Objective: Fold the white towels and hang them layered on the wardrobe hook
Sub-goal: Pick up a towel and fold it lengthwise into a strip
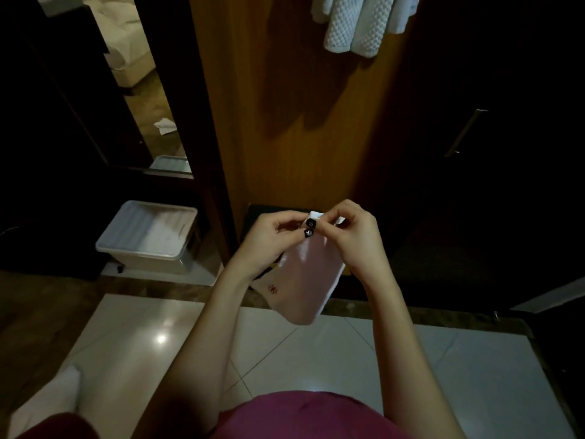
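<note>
left hand, right hand pinch smooth towel top | waffle-weave towels hang above

Dim indoor view; left and right sides sunk in near-black. Glare spot on glossy white floor tiles; soft shadow across orange-brown wooden wardrobe panel. Edges bowed by wide lens.

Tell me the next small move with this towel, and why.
Probably lift the white towel up toward the hanging towels above. The left hand and right hand pinch its top corners together, so the fold looks done.
</note>
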Demonstrator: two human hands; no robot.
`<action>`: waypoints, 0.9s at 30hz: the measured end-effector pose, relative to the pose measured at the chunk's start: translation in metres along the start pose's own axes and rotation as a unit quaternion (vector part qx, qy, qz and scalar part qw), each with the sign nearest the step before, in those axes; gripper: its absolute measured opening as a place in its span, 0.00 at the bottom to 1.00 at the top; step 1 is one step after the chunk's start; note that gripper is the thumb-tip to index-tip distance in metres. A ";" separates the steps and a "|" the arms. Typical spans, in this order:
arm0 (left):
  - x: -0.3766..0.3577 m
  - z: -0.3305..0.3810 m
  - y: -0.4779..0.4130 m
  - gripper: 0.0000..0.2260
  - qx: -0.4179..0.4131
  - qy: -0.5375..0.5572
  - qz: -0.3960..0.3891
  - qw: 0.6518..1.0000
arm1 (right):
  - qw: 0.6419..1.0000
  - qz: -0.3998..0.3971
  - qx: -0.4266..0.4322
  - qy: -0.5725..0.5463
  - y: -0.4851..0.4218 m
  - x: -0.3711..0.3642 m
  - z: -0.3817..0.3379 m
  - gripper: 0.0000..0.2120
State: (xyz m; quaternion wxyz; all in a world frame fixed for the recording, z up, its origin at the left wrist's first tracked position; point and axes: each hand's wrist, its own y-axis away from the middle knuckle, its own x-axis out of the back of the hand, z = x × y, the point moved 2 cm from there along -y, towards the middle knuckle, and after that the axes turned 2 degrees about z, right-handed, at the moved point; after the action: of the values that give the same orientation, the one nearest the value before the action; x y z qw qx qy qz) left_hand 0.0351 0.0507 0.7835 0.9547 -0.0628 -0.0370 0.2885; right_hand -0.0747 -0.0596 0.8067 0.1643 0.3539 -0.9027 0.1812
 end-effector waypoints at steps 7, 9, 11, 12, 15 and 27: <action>0.005 -0.008 -0.005 0.08 -0.008 -0.011 0.035 0.999 | 0.995 -0.079 0.002 0.064 -0.009 0.002 0.002 0.12; 0.006 -0.009 -0.006 0.05 -0.015 -0.014 0.042 0.999 | 0.994 -0.078 0.017 0.075 -0.011 0.001 0.002 0.12; 0.008 -0.010 -0.007 0.04 -0.021 -0.024 0.061 0.998 | 0.988 -0.102 -0.002 0.113 -0.014 0.001 0.009 0.12; 0.010 -0.011 -0.008 0.04 -0.021 -0.027 0.082 0.996 | 0.979 -0.130 -0.028 0.152 -0.015 0.002 0.014 0.14; 0.025 -0.014 -0.008 0.05 -0.012 -0.031 0.166 0.986 | 0.955 -0.182 -0.087 0.216 -0.014 0.010 0.031 0.17; 0.045 -0.019 -0.001 0.07 0.014 -0.034 0.215 0.976 | 0.999 -0.018 -0.038 -0.002 -0.013 0.010 0.024 0.15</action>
State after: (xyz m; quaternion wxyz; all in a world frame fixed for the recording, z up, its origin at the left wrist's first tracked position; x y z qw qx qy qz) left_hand 0.0747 0.0729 0.7665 0.8693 -0.0458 -0.0508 0.4895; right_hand -0.0766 -0.0853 0.7930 0.1790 0.3640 -0.9027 0.1434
